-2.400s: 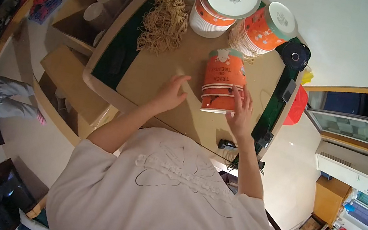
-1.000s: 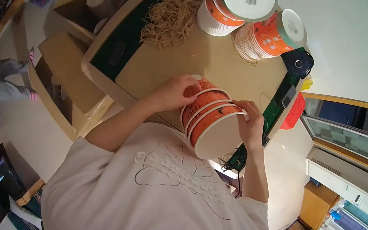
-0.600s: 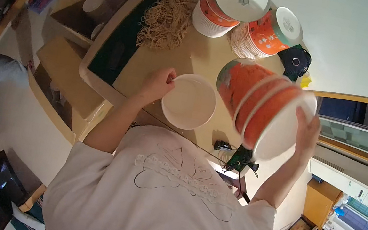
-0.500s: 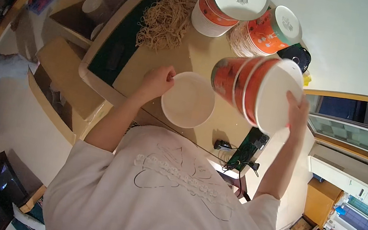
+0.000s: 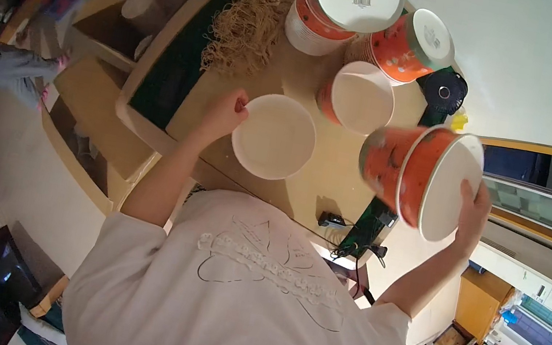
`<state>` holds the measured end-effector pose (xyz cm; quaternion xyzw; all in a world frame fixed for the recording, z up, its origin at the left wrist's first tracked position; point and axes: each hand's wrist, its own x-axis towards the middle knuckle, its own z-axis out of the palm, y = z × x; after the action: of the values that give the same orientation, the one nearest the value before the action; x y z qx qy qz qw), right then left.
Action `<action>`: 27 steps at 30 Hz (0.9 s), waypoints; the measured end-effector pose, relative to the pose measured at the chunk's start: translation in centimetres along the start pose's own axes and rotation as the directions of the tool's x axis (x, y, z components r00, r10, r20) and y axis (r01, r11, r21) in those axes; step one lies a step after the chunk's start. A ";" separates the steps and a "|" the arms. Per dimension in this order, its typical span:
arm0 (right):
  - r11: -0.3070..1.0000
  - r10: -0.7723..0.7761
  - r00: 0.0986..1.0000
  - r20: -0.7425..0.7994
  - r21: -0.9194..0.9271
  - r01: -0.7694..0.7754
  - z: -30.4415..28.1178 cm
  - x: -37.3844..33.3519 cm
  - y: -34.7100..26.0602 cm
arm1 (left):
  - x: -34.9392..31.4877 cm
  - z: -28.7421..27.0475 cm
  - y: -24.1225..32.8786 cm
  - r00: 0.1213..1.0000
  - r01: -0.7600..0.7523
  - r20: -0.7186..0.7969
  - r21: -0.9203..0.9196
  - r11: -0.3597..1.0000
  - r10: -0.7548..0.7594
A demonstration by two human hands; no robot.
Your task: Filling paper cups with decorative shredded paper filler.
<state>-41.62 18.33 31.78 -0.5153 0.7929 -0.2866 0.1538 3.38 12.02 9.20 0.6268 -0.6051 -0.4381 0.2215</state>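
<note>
Your left hand (image 5: 224, 113) grips one white cup (image 5: 275, 137) on the counter (image 5: 322, 181), another cup (image 5: 359, 98) stands free, and your right hand (image 5: 470, 210) clasps the stack of cups (image 5: 415, 176) left to split.

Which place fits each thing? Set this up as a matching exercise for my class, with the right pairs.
Things:
1. white bowl
2. stack of orange tubs
3. pile of noodles
4. single orange tub

Places:
a. held up off the table in the right hand
b. standing alone on the table
c. under the left hand
d. far side, by the green mat

Pairs: 1-c, 2-a, 3-d, 4-b
</note>
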 end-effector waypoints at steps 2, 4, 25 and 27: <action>0.996 0.035 0.994 0.100 0.079 -0.043 0.4 -0.7 3.3 | -0.3 -0.5 1.5 0.999 0.008 -0.036 0.048 0.999 -0.006; 0.972 0.150 0.963 0.223 0.146 -0.186 2.9 -1.9 4.6 | -0.1 -0.5 2.0 0.997 0.015 -0.073 0.095 0.995 -0.008; 0.956 0.066 0.984 -0.166 -0.273 -0.110 3.2 -0.4 13.9 | 9.3 -3.7 18.1 0.449 -0.497 -0.160 0.773 0.395 0.879; 0.919 0.198 0.968 -0.156 -0.315 -0.239 5.9 -1.0 14.1 | 11.6 -4.0 19.1 0.466 -0.474 -0.156 0.787 0.395 0.871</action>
<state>-48.30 21.79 18.40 -0.4235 0.8902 -0.1610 0.0479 -5.45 -3.24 23.44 0.4343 -0.8302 0.1402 0.3201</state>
